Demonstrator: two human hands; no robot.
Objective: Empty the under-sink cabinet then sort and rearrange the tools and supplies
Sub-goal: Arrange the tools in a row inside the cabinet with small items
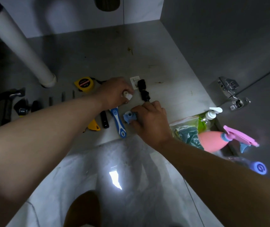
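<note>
A single wide-angle view from the person's head looks forward and steeply down into the cabinet, close enough that both forearms (41,128) fill the lower corners. The white drain pipe (21,46) slants in from the upper left. The cabinet floor (108,59) spreads right of the pipe, the back wall (65,17) stands beyond it, and the pale room floor (131,169) lies nearer the camera than the pipe's foot.

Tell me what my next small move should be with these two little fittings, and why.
Probably set the white fitting that your left hand holds down beside the black fittings, close to the blue fitting your right hand grips. The tools already lie in a row to the left, hammer to blue-handled tool, so small parts seem to be gathering at this end.
</note>
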